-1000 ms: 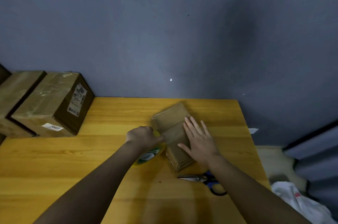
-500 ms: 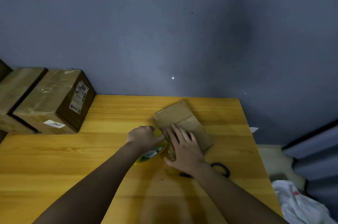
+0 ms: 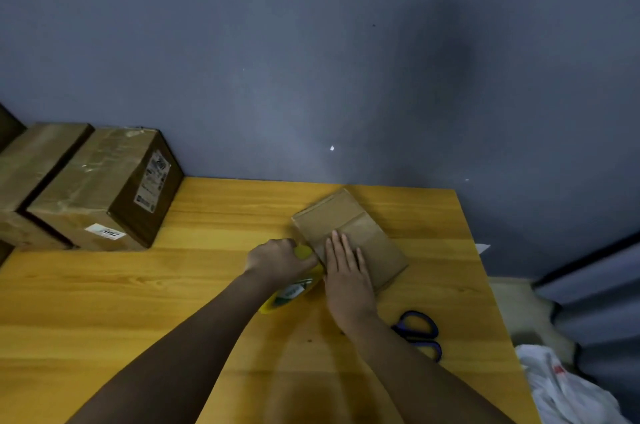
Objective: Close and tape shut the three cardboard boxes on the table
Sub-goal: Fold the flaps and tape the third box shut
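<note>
A small flat cardboard box (image 3: 349, 233) lies closed on the yellow wooden table (image 3: 173, 292), turned diagonally. My right hand (image 3: 346, 271) presses flat on the box's near left part, fingers straight. My left hand (image 3: 280, 259) grips a yellow tape roll (image 3: 291, 292) right against the box's left edge. Two larger cardboard boxes stand at the far left: one with white labels (image 3: 100, 188) and another (image 3: 31, 167) beside it, both with shiny tape on top.
Blue-handled scissors (image 3: 420, 333) lie on the table by my right forearm. A grey wall runs behind the table. Off the right edge, a white plastic bag (image 3: 561, 385) sits on the floor.
The small box has been rotated clockwise. My right hand slid from its right side to its near left part, beside the tape. My left hand stayed on the roll.
</note>
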`<state>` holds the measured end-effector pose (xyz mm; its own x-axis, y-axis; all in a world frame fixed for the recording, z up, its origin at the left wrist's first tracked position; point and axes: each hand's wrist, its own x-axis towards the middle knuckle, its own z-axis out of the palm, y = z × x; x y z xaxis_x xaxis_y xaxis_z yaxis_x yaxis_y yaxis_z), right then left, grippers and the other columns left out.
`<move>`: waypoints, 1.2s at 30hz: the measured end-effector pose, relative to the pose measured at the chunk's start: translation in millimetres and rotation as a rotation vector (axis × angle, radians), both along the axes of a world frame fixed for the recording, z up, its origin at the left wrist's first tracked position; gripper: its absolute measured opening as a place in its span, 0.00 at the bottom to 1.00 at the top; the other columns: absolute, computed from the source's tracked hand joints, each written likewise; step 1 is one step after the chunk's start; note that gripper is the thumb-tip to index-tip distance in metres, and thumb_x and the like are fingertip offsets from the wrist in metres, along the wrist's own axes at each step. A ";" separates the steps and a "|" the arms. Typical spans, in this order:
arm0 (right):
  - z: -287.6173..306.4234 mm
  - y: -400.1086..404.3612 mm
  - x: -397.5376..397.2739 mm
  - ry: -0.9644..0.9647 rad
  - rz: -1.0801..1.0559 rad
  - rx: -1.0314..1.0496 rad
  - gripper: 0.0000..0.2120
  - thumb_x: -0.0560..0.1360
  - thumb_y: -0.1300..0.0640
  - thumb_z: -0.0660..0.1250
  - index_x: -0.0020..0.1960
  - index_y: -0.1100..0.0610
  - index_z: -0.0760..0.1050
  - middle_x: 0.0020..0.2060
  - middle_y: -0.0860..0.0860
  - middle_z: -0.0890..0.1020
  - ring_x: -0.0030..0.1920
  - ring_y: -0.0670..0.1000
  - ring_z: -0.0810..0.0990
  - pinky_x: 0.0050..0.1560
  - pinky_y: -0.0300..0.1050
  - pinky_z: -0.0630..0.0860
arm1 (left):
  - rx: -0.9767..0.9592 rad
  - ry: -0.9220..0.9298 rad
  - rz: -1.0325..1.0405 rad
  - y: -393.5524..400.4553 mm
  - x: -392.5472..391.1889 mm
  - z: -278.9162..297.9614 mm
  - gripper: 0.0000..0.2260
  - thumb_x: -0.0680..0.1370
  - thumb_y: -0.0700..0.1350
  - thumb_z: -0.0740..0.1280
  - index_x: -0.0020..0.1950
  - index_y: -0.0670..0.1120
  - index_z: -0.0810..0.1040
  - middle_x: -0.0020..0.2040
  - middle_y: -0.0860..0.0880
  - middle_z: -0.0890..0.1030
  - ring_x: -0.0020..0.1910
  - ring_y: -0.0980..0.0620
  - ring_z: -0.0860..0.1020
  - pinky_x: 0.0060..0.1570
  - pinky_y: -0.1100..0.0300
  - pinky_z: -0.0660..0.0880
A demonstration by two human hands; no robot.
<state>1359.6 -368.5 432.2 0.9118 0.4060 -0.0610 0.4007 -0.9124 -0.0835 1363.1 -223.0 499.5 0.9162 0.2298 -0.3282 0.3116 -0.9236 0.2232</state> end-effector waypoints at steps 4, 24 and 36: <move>-2.3 -0.6 -0.7 -0.085 0.028 0.029 0.40 0.69 0.54 0.76 0.74 0.58 0.59 0.74 0.54 0.64 0.73 0.57 0.64 0.70 0.56 0.60 | -0.073 0.015 0.032 2.5 -4.5 -4.0 0.30 0.75 0.66 0.60 0.64 0.43 0.75 0.58 0.44 0.79 0.57 0.45 0.78 0.49 0.57 0.74; 15.2 -4.4 9.6 0.089 -0.051 -0.117 0.36 0.83 0.53 0.55 0.75 0.45 0.28 0.76 0.56 0.35 0.77 0.58 0.36 0.73 0.66 0.42 | -0.380 -0.375 -0.180 17.9 -57.4 -36.0 0.30 0.72 0.49 0.73 0.69 0.49 0.63 0.61 0.47 0.76 0.53 0.46 0.79 0.38 0.62 0.69; 55.2 -50.4 55.7 0.471 -0.139 0.600 0.30 0.78 0.53 0.65 0.77 0.48 0.56 0.75 0.51 0.63 0.73 0.54 0.63 0.70 0.52 0.65 | -0.111 -0.341 -0.292 -35.8 30.6 85.7 0.28 0.70 0.54 0.70 0.68 0.51 0.70 0.58 0.45 0.81 0.59 0.43 0.77 0.49 0.56 0.74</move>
<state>1415.3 -418.8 487.5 0.8894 0.3759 -0.2602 0.0857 -0.6961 -0.7128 1393.7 -258.8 585.2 0.9973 -0.0739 -0.0051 -0.0668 -0.9266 0.3701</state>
